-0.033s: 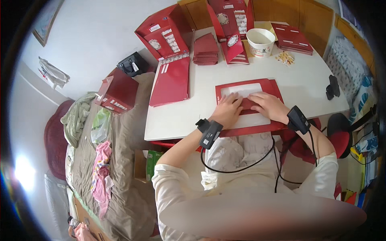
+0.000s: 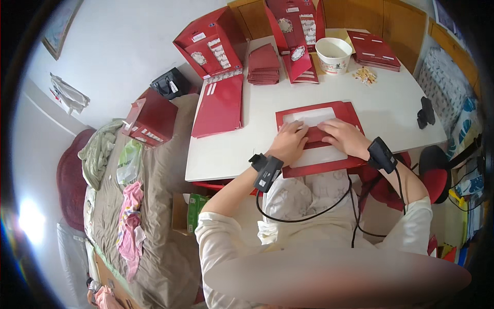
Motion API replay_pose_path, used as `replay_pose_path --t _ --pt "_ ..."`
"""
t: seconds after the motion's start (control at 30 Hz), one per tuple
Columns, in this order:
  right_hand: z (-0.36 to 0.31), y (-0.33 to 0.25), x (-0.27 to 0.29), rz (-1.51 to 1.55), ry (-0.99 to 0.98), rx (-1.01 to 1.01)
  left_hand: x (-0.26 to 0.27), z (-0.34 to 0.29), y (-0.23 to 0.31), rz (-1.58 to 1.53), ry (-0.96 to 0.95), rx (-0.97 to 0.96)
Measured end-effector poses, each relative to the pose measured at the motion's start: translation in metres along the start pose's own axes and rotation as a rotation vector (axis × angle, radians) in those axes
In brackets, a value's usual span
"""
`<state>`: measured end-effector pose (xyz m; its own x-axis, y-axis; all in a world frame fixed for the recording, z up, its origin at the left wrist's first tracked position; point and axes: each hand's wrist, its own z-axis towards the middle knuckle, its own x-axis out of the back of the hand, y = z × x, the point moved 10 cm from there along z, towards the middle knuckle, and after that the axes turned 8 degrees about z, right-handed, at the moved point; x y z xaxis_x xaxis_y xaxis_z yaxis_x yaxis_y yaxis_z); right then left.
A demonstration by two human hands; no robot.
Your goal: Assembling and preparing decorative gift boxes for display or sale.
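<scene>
A red cardboard sheet with two pale, whitish panels lies at the table's near edge and slightly overhangs it. On its left part rests my left hand, fingers stretched out over the upper white panel and the red strip below it. My right hand lies flat opposite, fingertips pointing inward on the same red strip. Neither hand is closed around anything. The palms partly cover the lower white panel. A black device is strapped to each wrist, with cables hanging down.
On the white table stand flat red cardboard pieces, a stack of small red cards, a white paper tub, red folders and a black object. Upright red display boxes line the back. A bed is left.
My left hand has shifted very slightly toward me and left over the red sheet. My right hand has hardly moved.
</scene>
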<state>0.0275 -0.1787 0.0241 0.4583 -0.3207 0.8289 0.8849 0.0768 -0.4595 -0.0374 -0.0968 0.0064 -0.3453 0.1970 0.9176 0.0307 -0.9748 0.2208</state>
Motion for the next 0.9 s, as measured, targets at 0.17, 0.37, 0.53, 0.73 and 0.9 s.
replay_pose_path --t 0.17,0.37,0.53,0.73,0.9 --pt "-0.005 0.002 -0.009 -0.016 0.076 0.079 0.005 -0.005 0.003 0.178 0.008 -0.058" --pt "-0.004 -0.006 0.008 -0.033 0.102 0.111 0.017 -0.008 0.001 0.212 0.094 -0.088" --pt "0.004 -0.009 0.003 -0.081 0.119 0.187 0.029 -0.009 -0.002 0.160 0.078 -0.111" --pt "0.029 -0.026 0.009 -0.126 0.117 0.305 0.036 -0.009 -0.033 0.164 -0.119 0.055" --pt "0.070 0.011 0.086 -0.104 0.408 0.160 0.063 0.008 -0.042 0.093 0.040 -0.058"
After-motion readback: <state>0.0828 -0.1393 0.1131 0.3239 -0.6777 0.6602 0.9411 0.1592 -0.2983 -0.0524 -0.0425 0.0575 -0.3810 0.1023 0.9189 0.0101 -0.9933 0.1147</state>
